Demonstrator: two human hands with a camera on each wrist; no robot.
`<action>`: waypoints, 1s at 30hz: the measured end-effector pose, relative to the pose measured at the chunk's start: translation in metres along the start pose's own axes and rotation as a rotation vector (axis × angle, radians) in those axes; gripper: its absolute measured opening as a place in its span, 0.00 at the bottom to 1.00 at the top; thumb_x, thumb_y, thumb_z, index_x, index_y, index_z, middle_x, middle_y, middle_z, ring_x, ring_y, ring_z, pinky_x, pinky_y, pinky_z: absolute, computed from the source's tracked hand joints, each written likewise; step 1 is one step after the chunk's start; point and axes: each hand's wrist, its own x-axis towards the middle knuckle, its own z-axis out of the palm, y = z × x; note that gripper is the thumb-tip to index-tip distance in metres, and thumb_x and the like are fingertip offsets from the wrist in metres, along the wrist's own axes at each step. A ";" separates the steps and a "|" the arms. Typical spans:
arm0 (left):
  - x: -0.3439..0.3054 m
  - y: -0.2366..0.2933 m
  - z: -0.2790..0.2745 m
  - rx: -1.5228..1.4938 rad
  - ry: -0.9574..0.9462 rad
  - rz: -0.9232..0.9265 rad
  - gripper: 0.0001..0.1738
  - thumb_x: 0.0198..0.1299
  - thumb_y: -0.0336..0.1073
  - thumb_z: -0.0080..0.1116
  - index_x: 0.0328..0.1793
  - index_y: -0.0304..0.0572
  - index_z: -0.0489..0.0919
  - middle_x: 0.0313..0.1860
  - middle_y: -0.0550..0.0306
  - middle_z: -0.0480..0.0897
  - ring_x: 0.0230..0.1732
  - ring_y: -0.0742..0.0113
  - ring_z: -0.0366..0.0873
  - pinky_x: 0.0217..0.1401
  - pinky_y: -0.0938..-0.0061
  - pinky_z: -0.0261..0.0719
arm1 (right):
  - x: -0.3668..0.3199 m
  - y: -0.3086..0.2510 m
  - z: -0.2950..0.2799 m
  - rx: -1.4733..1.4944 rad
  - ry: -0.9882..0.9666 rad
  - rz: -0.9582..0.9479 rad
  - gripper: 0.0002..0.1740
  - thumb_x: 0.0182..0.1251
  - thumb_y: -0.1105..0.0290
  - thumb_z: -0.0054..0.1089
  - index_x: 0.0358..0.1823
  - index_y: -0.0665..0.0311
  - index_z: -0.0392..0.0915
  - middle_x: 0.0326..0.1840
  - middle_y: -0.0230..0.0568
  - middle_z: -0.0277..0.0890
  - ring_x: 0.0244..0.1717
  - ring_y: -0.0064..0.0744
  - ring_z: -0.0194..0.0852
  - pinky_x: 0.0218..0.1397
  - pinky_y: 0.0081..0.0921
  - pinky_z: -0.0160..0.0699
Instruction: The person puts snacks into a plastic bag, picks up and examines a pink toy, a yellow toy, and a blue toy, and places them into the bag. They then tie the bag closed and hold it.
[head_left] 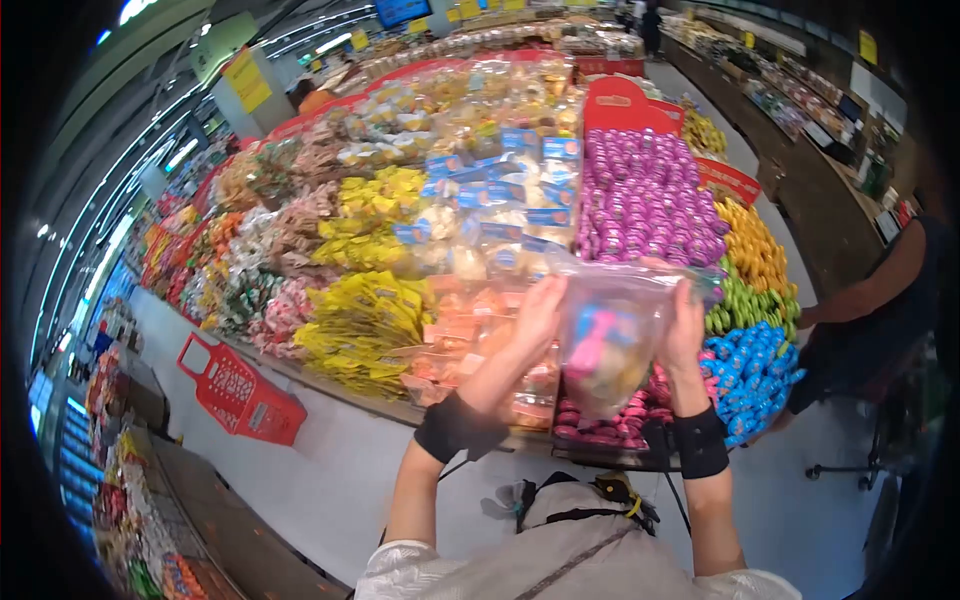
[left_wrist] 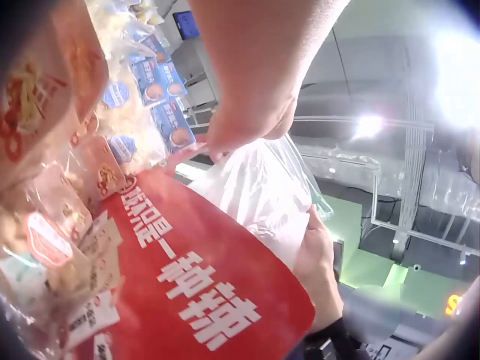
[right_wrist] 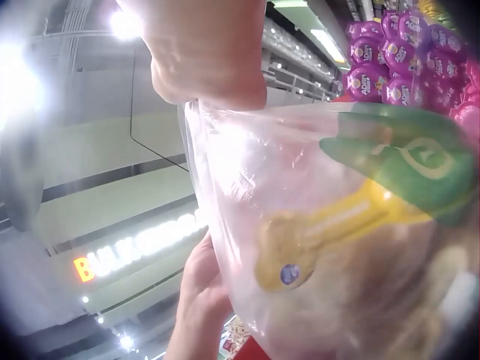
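A clear plastic bag (head_left: 612,345) with pink, blue and yellowish items inside hangs between both hands above the front of a candy display. At its upper left edge the left hand (head_left: 541,312) pinches the plastic; the right hand (head_left: 683,325) grips its upper right edge. In the right wrist view the bag (right_wrist: 247,172) shows a green print and a yellow shape, with the right hand (right_wrist: 214,52) at its top edge. The left wrist view has the left hand (left_wrist: 251,90) at the bag's rim (left_wrist: 255,180), beside a red sign (left_wrist: 202,277).
Purple packs (head_left: 650,190), yellow packs (head_left: 365,320), orange packs (head_left: 470,320) and blue packs (head_left: 750,380) fill the display. A red basket (head_left: 240,395) stands on the floor at left. Another person (head_left: 880,310) is at the right edge.
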 end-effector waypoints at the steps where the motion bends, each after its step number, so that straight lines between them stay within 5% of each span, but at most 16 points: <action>1: 0.002 -0.008 -0.002 -0.043 -0.013 0.003 0.12 0.62 0.39 0.42 0.42 0.38 0.72 0.36 0.64 0.74 0.36 0.79 0.68 0.40 0.82 0.66 | 0.002 0.011 -0.008 0.243 -0.002 0.120 0.24 0.67 0.58 0.34 0.47 0.75 0.67 0.45 0.46 0.71 0.46 0.33 0.69 0.52 0.28 0.65; 4: 0.002 0.011 0.016 -0.237 -0.153 0.033 0.14 0.63 0.35 0.39 0.49 0.36 0.68 0.44 0.59 0.74 0.47 0.74 0.69 0.52 0.78 0.66 | 0.004 0.013 -0.008 0.562 0.044 0.189 0.28 0.66 0.55 0.33 0.52 0.77 0.60 0.53 0.54 0.62 0.56 0.42 0.59 0.61 0.36 0.55; 5: -0.001 0.027 0.021 -0.282 -0.167 0.045 0.14 0.63 0.34 0.38 0.51 0.36 0.67 0.45 0.58 0.74 0.49 0.73 0.69 0.54 0.76 0.66 | 0.004 0.012 -0.008 0.760 -0.109 0.226 0.29 0.67 0.55 0.31 0.54 0.77 0.58 0.56 0.53 0.59 0.59 0.40 0.56 0.62 0.36 0.53; 7: -0.001 0.020 0.029 -0.358 -0.172 0.006 0.14 0.63 0.33 0.37 0.53 0.36 0.66 0.46 0.56 0.73 0.50 0.71 0.69 0.55 0.75 0.65 | 0.003 0.021 -0.017 0.747 0.013 0.221 0.25 0.67 0.57 0.31 0.56 0.70 0.58 0.58 0.48 0.58 0.60 0.38 0.54 0.63 0.37 0.53; 10: -0.006 0.006 0.028 -0.407 -0.079 -0.031 0.16 0.63 0.34 0.36 0.55 0.36 0.63 0.48 0.54 0.72 0.51 0.68 0.68 0.56 0.73 0.65 | 0.001 0.030 -0.031 0.789 0.076 0.235 0.19 0.67 0.60 0.32 0.50 0.67 0.62 0.50 0.44 0.65 0.54 0.37 0.59 0.62 0.36 0.54; 13: -0.015 0.019 0.035 -0.430 -0.129 -0.016 0.16 0.64 0.36 0.35 0.55 0.37 0.61 0.47 0.51 0.72 0.51 0.65 0.68 0.57 0.71 0.63 | -0.003 0.024 -0.019 0.638 0.154 0.236 0.12 0.67 0.64 0.33 0.39 0.64 0.64 0.32 0.35 0.66 0.37 0.27 0.63 0.50 0.30 0.62; 16: -0.015 0.024 0.036 -0.385 -0.282 0.090 0.12 0.64 0.37 0.35 0.49 0.40 0.63 0.38 0.56 0.72 0.44 0.69 0.68 0.50 0.74 0.65 | 0.000 0.021 -0.008 0.830 -0.291 0.158 0.09 0.67 0.66 0.34 0.32 0.62 0.61 0.20 0.28 0.54 0.24 0.19 0.52 0.36 0.20 0.59; 17: -0.009 0.012 0.035 -0.342 -0.306 0.158 0.11 0.64 0.37 0.35 0.47 0.41 0.63 0.35 0.58 0.70 0.41 0.71 0.68 0.47 0.75 0.66 | -0.005 0.021 -0.001 0.780 -0.014 0.201 0.09 0.67 0.66 0.32 0.31 0.61 0.60 0.17 0.25 0.48 0.18 0.15 0.42 0.25 0.14 0.49; 20: -0.013 0.019 0.041 -0.074 -0.365 0.162 0.08 0.64 0.38 0.35 0.40 0.42 0.62 0.26 0.63 0.64 0.32 0.77 0.63 0.37 0.80 0.63 | -0.009 0.015 0.006 0.418 -0.114 0.162 0.11 0.67 0.64 0.31 0.32 0.61 0.61 0.14 0.25 0.47 0.15 0.15 0.41 0.20 0.12 0.46; 23: -0.021 0.047 0.048 0.319 -0.464 0.060 0.05 0.60 0.33 0.42 0.37 0.40 0.67 0.30 0.61 0.67 0.36 0.73 0.65 0.42 0.77 0.64 | -0.013 -0.001 0.031 0.278 0.159 0.282 0.14 0.66 0.60 0.31 0.37 0.61 0.64 0.14 0.24 0.49 0.14 0.13 0.43 0.17 0.12 0.43; 24: -0.019 0.050 0.047 0.474 -0.496 0.292 0.04 0.57 0.32 0.44 0.37 0.41 0.69 0.32 0.60 0.68 0.39 0.70 0.65 0.44 0.74 0.64 | -0.014 -0.008 0.036 0.288 0.261 0.346 0.15 0.65 0.59 0.31 0.38 0.61 0.65 0.15 0.24 0.50 0.15 0.13 0.44 0.17 0.11 0.43; 26: -0.014 0.049 0.046 0.767 -0.549 0.773 0.05 0.51 0.29 0.50 0.35 0.42 0.73 0.37 0.58 0.70 0.44 0.63 0.65 0.49 0.69 0.64 | -0.009 0.008 0.010 0.099 0.111 0.332 0.18 0.64 0.56 0.32 0.42 0.62 0.65 0.19 0.25 0.57 0.16 0.12 0.50 0.18 0.10 0.45; 27: -0.013 0.050 0.047 0.801 -0.562 0.776 0.11 0.42 0.28 0.55 0.35 0.45 0.76 0.46 0.58 0.70 0.53 0.54 0.61 0.55 0.62 0.60 | -0.007 0.013 0.001 0.046 0.002 0.319 0.18 0.64 0.56 0.32 0.42 0.62 0.65 0.19 0.25 0.58 0.17 0.12 0.51 0.18 0.09 0.46; 30: -0.011 0.062 0.047 0.988 -0.614 0.895 0.12 0.41 0.29 0.56 0.36 0.48 0.77 0.50 0.58 0.69 0.57 0.55 0.60 0.56 0.61 0.60 | -0.004 0.007 -0.012 -0.089 -0.243 0.314 0.20 0.63 0.58 0.34 0.47 0.66 0.63 0.20 0.26 0.61 0.19 0.12 0.54 0.18 0.09 0.49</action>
